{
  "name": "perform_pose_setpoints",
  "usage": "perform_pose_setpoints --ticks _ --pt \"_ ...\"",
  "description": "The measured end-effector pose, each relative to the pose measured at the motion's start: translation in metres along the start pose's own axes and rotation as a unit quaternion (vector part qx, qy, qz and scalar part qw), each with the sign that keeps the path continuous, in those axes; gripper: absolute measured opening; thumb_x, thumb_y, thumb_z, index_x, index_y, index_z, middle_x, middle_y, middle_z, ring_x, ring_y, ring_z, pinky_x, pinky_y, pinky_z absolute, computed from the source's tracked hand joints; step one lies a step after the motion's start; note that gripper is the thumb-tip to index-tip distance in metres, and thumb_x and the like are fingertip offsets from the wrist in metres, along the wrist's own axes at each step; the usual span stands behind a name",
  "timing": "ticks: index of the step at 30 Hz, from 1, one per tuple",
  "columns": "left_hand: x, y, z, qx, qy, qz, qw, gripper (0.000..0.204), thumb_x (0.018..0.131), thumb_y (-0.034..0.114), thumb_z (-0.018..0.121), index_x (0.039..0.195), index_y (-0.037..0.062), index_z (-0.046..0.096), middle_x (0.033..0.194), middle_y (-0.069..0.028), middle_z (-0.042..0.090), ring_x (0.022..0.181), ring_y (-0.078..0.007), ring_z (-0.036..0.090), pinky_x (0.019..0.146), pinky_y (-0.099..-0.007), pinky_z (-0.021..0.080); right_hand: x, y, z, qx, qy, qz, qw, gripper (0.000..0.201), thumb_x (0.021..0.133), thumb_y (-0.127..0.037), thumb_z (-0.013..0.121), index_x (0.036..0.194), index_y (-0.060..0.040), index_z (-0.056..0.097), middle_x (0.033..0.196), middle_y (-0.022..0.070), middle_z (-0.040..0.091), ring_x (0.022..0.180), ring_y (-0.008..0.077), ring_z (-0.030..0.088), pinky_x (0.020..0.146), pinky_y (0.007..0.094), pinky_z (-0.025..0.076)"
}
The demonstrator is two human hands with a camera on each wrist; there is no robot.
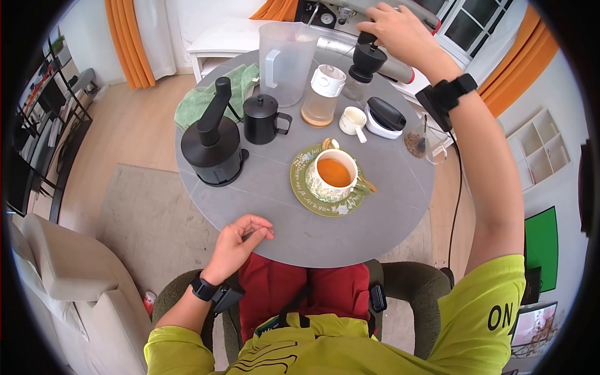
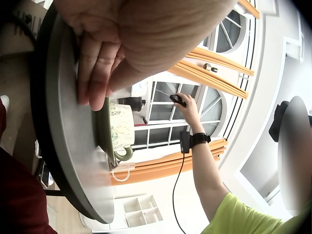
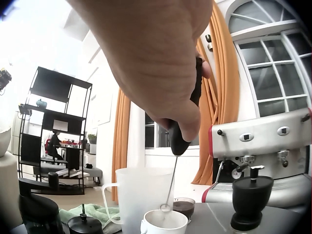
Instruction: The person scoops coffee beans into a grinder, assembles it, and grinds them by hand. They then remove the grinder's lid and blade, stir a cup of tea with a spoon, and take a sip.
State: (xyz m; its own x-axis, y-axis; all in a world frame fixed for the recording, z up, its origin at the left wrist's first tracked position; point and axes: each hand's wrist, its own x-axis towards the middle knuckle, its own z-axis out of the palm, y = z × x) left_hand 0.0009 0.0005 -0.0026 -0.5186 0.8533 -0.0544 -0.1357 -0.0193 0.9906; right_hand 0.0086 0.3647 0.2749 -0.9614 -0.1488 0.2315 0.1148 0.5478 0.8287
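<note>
- Black-handled frother is up in the air over the far side of the round grey table, its thin metal shaft pointing down.
- Right hand grips the handle, thumb and fingers wrapped round it.
- Seen from the right wrist, the shaft's ringed tip overlaps the rim of a white vessel; I cannot tell whether it is inside.
- Left hand holds nothing, its fingers loosely bent at the table's near edge.
- Between the hands, a patterned cup of orange-brown liquid sits on a green saucer, a spoon beside it.
- Near the right hand stand a black-topped grinder, a white-collared glass jar and a translucent pitcher.
- Toward the left are a black lidded pot, a large crank grinder and a green cloth.
- Beyond the table, an espresso machine shows.
</note>
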Motion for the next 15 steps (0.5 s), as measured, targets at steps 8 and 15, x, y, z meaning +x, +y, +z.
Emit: perform_pose_setpoints --ticks 8,15 --pt "-0.001 0.002 0.001 0.009 0.000 -0.005 1.000 0.012 0.098 0.002 0.054 0.109 -0.0018 0.060 0.096 -0.0062 0.068 0.094 -0.0121 0.065 0.089 -0.0262 0.048 -0.066 0.010 0.062 0.182 0.065 0.169 0.967 0.033 0.092 -0.026 0.064 0.123 -0.0169 0.058 0.104 0.0070 0.060 0.103 0.0281 0.058 0.081 0.0400 0.051" --pt "-0.001 0.006 0.003 0.013 0.008 -0.009 1.000 0.013 0.098 0.003 0.054 0.109 -0.0017 0.060 0.095 -0.0063 0.069 0.094 -0.0121 0.065 0.090 -0.0266 0.048 -0.112 -0.014 0.090 0.388 0.021 0.247 0.888 0.037 0.094 -0.028 0.059 0.126 -0.0107 0.058 0.108 0.0178 0.062 0.100 0.0367 0.057 0.091 0.0432 0.046"
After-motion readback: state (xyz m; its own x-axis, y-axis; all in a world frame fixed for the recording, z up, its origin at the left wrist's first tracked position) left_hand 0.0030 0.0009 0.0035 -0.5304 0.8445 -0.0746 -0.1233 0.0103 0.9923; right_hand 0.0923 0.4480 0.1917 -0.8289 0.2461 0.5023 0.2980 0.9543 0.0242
